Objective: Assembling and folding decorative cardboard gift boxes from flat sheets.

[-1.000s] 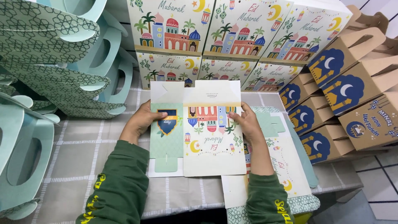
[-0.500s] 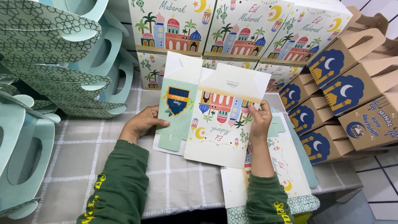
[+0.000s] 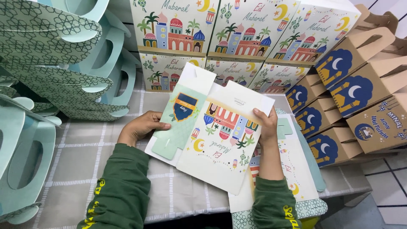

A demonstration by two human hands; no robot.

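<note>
Lifted since the earlier frame, the flat box sheet (image 3: 220,140) now tilts up off the table (image 3: 80,148), its top edge raised toward the printed boxes (image 3: 237,34) at the back. Left hand (image 3: 142,126) grips the sheet's left edge, fingers curled under, thumb on the green panel. Right hand (image 3: 266,125) pinches the right edge, fingers pressed together. More flat sheets (image 3: 292,169) lie at the table's right edge.

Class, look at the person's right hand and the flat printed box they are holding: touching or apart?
Touching. The head view shows the right hand gripping the flat printed box at its right edge, fingers curled over the card.
</note>
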